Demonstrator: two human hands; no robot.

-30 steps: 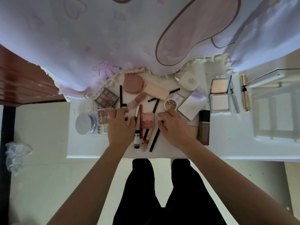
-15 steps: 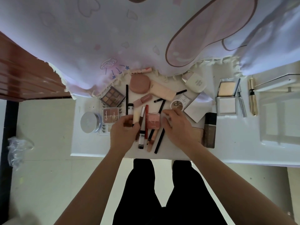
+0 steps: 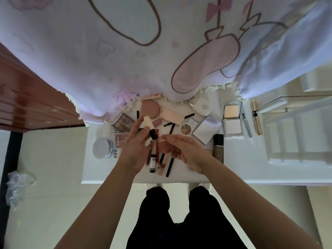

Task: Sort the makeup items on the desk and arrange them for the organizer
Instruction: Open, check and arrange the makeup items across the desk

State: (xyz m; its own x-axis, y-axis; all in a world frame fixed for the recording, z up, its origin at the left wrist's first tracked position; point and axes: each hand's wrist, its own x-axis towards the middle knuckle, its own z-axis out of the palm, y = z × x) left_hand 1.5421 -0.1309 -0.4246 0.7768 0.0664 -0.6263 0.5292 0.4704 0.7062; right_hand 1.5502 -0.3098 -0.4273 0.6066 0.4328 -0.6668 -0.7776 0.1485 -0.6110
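My left hand (image 3: 135, 150) is raised above the white desk (image 3: 100, 173) and holds a cream tube with a black cap (image 3: 150, 129) between thumb and fingers. My right hand (image 3: 186, 151) hovers beside it, fingers relaxed and spread, holding nothing. Under the hands lie a red pencil (image 3: 157, 146), a white-and-black tube (image 3: 152, 163), black pencils (image 3: 169, 167) and a pink compact, partly hidden. An eyeshadow palette (image 3: 124, 122), a round pink puff case (image 3: 150, 112) and a small round compact (image 3: 186, 129) lie farther back.
A silver round jar (image 3: 101, 148) stands at the desk's left. An open mirrored powder compact (image 3: 232, 123), a silver wand (image 3: 246, 123) and a gold tube (image 3: 256, 119) lie right. A brown foundation bottle (image 3: 218, 148) sits by my right wrist. A printed cloth (image 3: 161, 51) hangs over the back.
My left hand lifted the cream tube off the desk and raised it. My right hand rose from the items and opened. The camera moved closer.
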